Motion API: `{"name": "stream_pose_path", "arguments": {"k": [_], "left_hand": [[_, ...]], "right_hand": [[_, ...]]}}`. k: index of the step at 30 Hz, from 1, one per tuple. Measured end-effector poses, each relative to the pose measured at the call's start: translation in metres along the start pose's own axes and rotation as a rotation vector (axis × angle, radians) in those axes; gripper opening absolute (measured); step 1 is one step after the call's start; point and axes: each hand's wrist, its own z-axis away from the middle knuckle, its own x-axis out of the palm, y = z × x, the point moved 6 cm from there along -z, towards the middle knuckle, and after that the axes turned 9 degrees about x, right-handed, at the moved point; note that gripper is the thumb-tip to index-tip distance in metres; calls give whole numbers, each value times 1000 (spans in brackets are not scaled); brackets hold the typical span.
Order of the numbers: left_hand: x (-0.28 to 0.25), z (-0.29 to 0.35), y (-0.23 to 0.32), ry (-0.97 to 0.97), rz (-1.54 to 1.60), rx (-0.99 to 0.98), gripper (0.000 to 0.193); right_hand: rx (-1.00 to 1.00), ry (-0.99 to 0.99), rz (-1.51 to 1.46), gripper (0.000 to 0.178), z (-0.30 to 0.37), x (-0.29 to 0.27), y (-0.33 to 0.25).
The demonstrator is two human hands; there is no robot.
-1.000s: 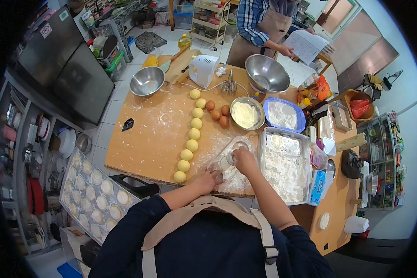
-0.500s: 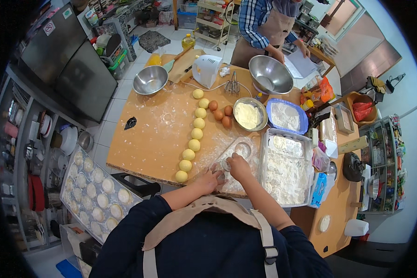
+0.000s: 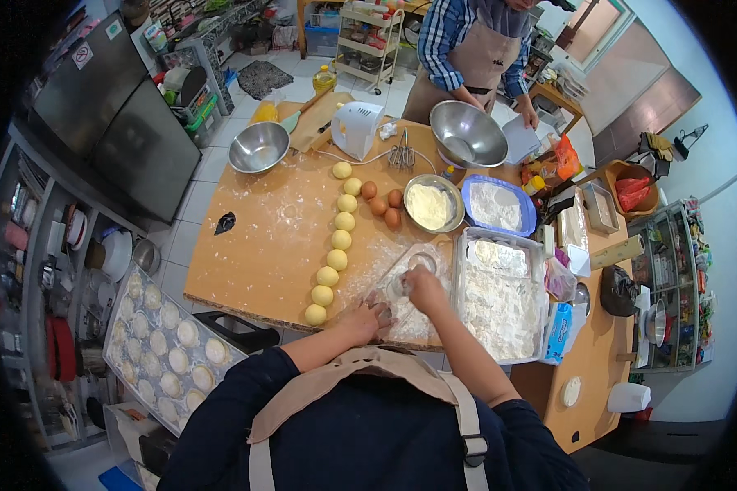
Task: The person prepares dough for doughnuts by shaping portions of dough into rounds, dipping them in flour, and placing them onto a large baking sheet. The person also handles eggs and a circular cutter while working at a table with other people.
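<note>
**Head view: both hands on a clear plastic mould tray at the floured edge of the table**

Head view, looking straight down; the left hand lies at about six o'clock in the picture, fingers curled and pressed down on the near left corner of a clear plastic mould tray; whether anything sits between those fingers I cannot tell; the right hand is just at its one o'clock, fingers drawn together and bent down onto the middle of the same tray, touching it; what, if anything, it pinches is hidden under the knuckles; the tray lies flat on the wooden table, dusted white, with round hollows showing beyond the right hand at twelve o'clock of it.

At nine o'clock of the left hand, a row of yellow dough balls runs away from the person in a near-straight line, the nearest ball just beside the left hand; at three o'clock of the right hand, touching the tray's side, a large clear tub of flour; further off at twelve o'clock, brown eggs, a steel bowl of pale batter and a blue-rimmed tub of flour; across the table another person in an apron stands over a large steel bowl; at eight o'clock, below the table edge, a tray of filled round moulds.
</note>
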Motion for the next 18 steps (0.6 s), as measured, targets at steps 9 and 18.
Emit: {"name": "stream_pose_path", "arguments": {"k": [9, 18], "left_hand": [[7, -5, -2, -30, 1, 5, 60], [10, -3, -3, -6, 25, -2, 59]], "right_hand": [[-6, -91, 162, 24, 1, 13, 7], [-55, -121, 210, 19, 2, 24, -7]]}}
